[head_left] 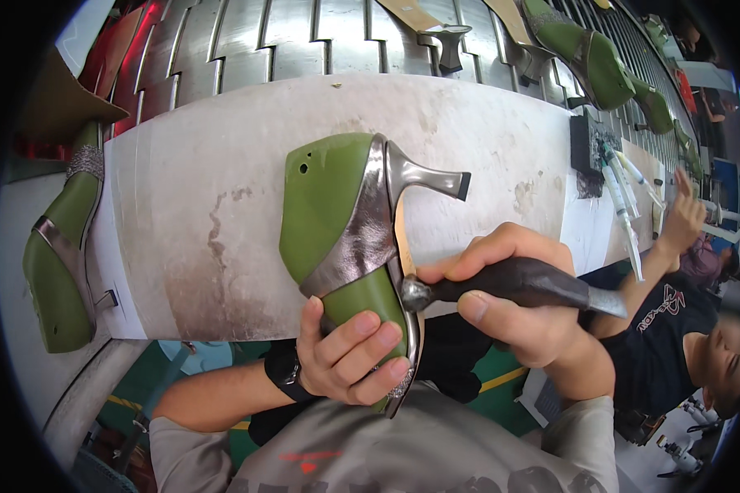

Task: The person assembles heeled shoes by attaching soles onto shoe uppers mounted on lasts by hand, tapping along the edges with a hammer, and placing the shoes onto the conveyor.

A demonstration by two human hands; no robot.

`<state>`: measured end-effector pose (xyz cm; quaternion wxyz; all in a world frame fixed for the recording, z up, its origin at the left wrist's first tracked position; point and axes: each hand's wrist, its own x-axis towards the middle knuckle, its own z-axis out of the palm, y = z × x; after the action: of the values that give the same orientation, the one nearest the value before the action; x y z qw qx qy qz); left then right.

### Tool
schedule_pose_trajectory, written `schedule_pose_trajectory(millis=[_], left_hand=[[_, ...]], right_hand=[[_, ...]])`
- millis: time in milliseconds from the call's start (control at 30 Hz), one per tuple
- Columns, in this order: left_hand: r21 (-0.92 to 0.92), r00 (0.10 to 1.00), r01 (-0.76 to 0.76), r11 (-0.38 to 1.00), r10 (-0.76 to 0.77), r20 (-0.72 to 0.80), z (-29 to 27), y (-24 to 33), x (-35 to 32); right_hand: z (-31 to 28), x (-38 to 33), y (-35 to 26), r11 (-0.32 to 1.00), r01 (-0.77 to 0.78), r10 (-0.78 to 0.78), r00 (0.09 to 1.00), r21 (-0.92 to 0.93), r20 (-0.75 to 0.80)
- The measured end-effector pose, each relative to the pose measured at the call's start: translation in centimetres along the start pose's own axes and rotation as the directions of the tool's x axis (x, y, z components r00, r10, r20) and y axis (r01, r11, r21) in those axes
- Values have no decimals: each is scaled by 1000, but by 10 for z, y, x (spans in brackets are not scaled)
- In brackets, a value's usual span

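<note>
A green high-heeled shoe [337, 222] with a silver band and a slim metallic heel is held on its side above the near edge of a pale, stained counter [222, 148], its toe end gripped in the left hand [349, 353] — fingers are wrapped tight around the green front, the thumb tucked behind. A dark band is worn on that wrist. The right hand [514, 304] is closed around the dark handle of a hammer [510, 283], whose small rounded metal head is pressed against the edge of the shoe's sole, just above the left fingers.

One more green shoe [57, 263] of the same kind is seen lying at the counter's left end, sole side toward the camera. Beyond the counter, a ribbed metal conveyor [247, 41] runs across the top of the view; at least three further green shoes [588, 62] are carried on it toward the right, along with two tan soles, one of them fitted with a heel. Several white tubes or syringes [625, 197] — four can be made out, roughly — are laid beside a dark block at the counter's right end.

A second person in a dark shirt [670, 329] is seated to the right, one hand raised near the tubes.
</note>
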<state>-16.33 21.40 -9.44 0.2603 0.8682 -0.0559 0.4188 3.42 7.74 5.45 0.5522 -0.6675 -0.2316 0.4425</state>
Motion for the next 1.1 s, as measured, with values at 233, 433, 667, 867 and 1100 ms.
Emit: schedule_pose_trajectory(millis=[233, 433, 667, 867, 1100], left_hand=[[-44, 999, -4, 999, 6, 36, -4, -1, 1], [-34, 999, -26, 999, 27, 34, -5, -6, -1], [-31, 997, -34, 999, 36, 71, -10, -5, 4], [-31, 998, -54, 998, 55, 35, -9, -7, 4], [-31, 999, -40, 999, 40, -6, -13, -8, 7]], right_hand=[[19, 13, 9, 985, 169, -156, 955, 31, -253], [4, 53, -32, 987, -57, 42, 993, -148, -107], [3, 23, -31, 973, -162, 152, 986, -162, -72], [16, -26, -1, 986, -114, 132, 979, 119, -155], [76, -117, 7, 869, 476, -444, 635, -132, -633]])
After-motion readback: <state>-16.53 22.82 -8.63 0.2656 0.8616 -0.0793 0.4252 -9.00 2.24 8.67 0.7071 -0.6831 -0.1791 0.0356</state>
